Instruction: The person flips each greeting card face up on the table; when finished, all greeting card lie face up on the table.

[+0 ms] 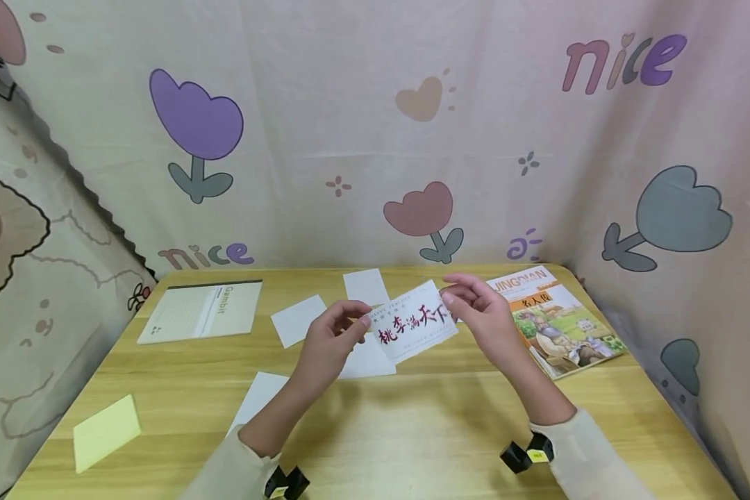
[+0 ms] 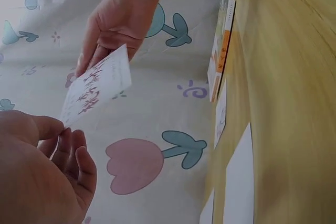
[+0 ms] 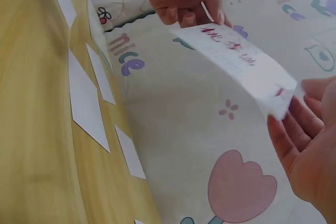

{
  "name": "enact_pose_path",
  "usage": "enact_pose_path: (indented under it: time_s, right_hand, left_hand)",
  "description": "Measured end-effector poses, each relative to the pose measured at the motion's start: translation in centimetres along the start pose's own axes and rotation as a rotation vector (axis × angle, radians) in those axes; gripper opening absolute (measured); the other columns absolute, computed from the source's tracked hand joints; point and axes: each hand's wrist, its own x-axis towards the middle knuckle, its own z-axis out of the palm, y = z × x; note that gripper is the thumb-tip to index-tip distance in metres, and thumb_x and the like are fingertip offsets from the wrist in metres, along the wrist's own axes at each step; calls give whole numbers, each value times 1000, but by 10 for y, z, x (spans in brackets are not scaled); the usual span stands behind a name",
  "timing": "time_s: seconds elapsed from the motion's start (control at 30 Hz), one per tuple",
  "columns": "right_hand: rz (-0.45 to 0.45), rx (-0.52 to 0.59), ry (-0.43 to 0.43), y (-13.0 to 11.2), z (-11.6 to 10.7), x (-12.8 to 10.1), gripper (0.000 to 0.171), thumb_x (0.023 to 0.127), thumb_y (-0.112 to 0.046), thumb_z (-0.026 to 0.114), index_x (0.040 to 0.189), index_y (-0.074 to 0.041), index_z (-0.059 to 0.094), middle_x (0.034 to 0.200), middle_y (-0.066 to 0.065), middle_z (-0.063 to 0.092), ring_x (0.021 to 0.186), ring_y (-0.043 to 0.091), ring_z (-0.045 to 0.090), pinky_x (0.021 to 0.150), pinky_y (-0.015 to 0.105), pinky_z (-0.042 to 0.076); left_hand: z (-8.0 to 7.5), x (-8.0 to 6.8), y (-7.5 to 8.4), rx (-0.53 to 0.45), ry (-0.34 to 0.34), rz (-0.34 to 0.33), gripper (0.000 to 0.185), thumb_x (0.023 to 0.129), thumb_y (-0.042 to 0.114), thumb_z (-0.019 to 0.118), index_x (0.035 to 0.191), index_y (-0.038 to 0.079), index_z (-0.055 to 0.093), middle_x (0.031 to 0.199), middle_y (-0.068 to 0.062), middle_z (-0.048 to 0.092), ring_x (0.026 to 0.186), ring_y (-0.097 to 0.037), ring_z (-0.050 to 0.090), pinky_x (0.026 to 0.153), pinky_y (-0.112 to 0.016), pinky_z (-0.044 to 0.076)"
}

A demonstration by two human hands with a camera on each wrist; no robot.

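Sleeves (image 1: pixel 596 458) lie nearest; left hand (image 1: pixel 330 340) and right hand (image 1: pixel 489 321) pinch a printed card (image 1: pixel 414 323).

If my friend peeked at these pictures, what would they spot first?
Probably the white card with red writing, held up above the table between the left hand and right hand. Next, maybe the big purple tulip printed on the cloth behind, or the colourful book at the table's right.

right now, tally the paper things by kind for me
White rectangular paper card with red lettering, held: 1
White rectangular paper cards, lying flat: 5
Pale yellow rectangular paper: 1
White rectangular Gambit paper pad: 1
Colourful rectangular illustrated paper book: 1
Total: 9
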Motion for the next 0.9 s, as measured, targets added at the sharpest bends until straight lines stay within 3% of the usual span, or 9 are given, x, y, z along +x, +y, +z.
enact_pose_path:
  time_s: [0.23,0.4,0.63,0.77,0.9]
  right_hand:
    - [27,-227,-106,7,2,-7,28,90,-33,66,116,-24,66,93,4,63,73,22,56,62,27,48]
    - [102,-336,-159,25,-9,-17,26,91,-36,64,112,-22,68,87,5,58,70,25,53,57,27,45]
    - [148,-483,-160,52,-34,-34,17,91,-33,65,104,-23,69,93,-3,65,80,19,56,64,27,48]
    - [170,-516,-189,67,-48,-34,13,90,-27,66,102,-21,69,90,-3,65,78,20,54,62,27,47]
    - [200,-574,-197,82,-62,-28,13,90,-25,67,102,-20,69,94,-2,66,81,18,55,65,28,47]
  left_hand:
    - [5,1,-13,54,-56,-7,11,93,23,63,103,21,66,97,-2,62,77,-23,58,67,-34,52]
    - [15,8,-29,107,-154,-39,11,92,21,64,102,19,68,95,-2,64,75,-24,59,62,-31,50]
    - [41,31,-51,159,-367,-96,10,90,17,64,99,15,69,89,-1,65,74,-30,62,69,-46,53]
    - [56,45,-60,177,-419,-111,9,90,18,63,97,16,69,88,1,64,80,-31,62,71,-44,53]
    - [71,59,-66,259,-459,-86,8,90,18,63,96,16,68,89,3,64,83,-20,62,70,-34,52]
